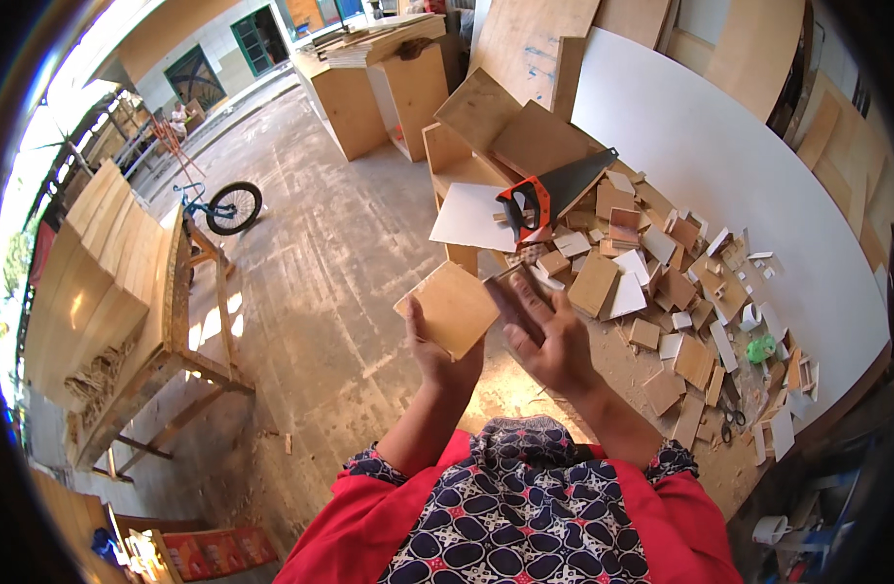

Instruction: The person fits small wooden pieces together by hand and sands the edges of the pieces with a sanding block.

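My left hand (445, 362) grips a square piece of light plywood (451, 310) by its lower left edges, with the broad face turned up. Close beside it, my right hand (556, 348) holds a dark brown flat block (506, 308) that looks like a sanding block, fingers laid along its back. The block's edge is right at the plywood's right corner; whether they touch I cannot tell. Beyond both hands, a handsaw (539, 206) with an orange and black handle rests on boards and a white panel (474, 218).
Wood offcuts (695, 362) lie heaped at the right, with scissors (732, 420) and a green roll (760, 348) among them. A large white board (680, 127) leans behind. A wooden workbench (126, 321) stands left, near a bicycle wheel (235, 208). Wooden boxes (374, 97) stand far ahead.
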Motion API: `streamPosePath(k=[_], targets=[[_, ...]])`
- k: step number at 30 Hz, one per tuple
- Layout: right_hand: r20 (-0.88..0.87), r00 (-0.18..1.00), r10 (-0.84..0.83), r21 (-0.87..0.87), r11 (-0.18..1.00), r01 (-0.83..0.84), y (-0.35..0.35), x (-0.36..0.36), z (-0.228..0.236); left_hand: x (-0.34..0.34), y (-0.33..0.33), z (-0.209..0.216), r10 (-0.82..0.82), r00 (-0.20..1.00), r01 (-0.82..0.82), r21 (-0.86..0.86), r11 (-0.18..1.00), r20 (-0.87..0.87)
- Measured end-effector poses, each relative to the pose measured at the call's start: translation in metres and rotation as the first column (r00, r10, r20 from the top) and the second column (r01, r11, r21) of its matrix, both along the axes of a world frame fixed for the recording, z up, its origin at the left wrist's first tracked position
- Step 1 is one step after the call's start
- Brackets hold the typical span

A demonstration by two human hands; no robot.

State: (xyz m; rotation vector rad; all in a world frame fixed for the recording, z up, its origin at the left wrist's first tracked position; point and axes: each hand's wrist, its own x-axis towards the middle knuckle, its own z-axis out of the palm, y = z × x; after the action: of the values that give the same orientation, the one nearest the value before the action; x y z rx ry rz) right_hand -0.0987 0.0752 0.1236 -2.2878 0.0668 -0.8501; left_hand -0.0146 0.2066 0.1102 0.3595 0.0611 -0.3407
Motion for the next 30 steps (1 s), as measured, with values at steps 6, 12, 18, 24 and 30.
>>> streamPosePath(k=[6,12,18,24,30], targets=[[-0.130,0.971,0.201,-0.045,0.977,-0.208,0.013,-0.013,-0.002,0.004,0.006,0.000,-0.161,0.978,0.167,-0.030,0.986,0.135],[-0.061,0.934,0.352,-0.043,0.934,-0.355,0.034,-0.024,0.007,0.000,0.007,0.005,-0.142,0.976,0.161,-0.103,0.982,0.167],[-0.156,0.945,0.289,0.070,0.957,-0.281,0.002,-0.009,0.007,-0.006,0.002,0.007,-0.134,0.985,0.132,0.026,0.991,0.105],[-0.129,0.931,0.341,-0.113,0.928,-0.356,0.022,-0.031,0.013,0.002,0.007,-0.007,-0.536,0.829,0.538,0.034,0.842,0.158],[-0.042,0.963,0.266,-0.197,0.943,-0.269,0.016,-0.031,0.023,-0.022,-0.008,-0.067,-0.566,0.778,0.464,0.361,0.809,0.270]])
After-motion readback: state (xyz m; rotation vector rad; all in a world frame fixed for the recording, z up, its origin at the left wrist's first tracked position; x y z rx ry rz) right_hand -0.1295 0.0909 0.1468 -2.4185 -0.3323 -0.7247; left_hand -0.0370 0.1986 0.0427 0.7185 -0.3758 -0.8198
